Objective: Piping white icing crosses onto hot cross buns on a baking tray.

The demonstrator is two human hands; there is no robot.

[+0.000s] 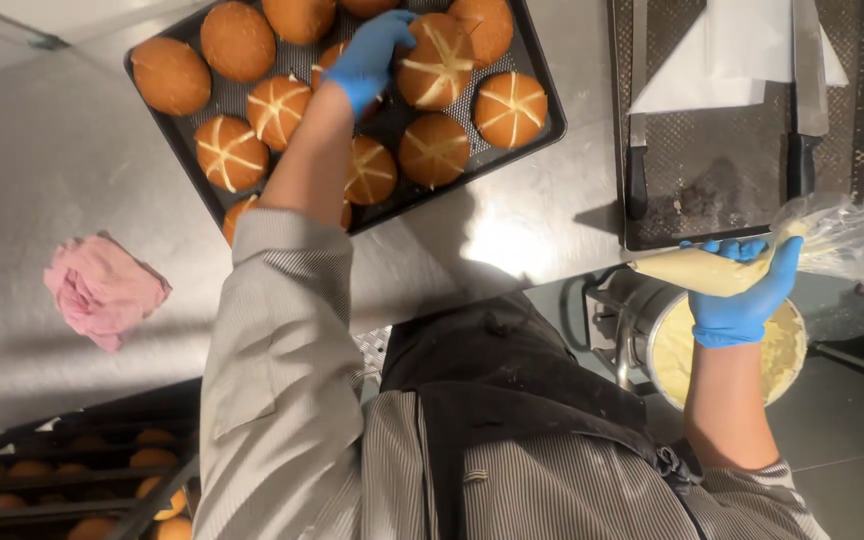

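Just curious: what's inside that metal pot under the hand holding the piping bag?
Pale yellow cream fills the metal pot; the right hand and piping bag cover part of it, so its depth stays hidden.

Left hand (370, 55) gloved blue, arm stretched forward, fingers curled down. Right hand (744, 290) gloved, raised, fingers closed in a grip.

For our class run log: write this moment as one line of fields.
left hand: on bun in tray | right hand: holding piping bag over cream tub | cloth: on table
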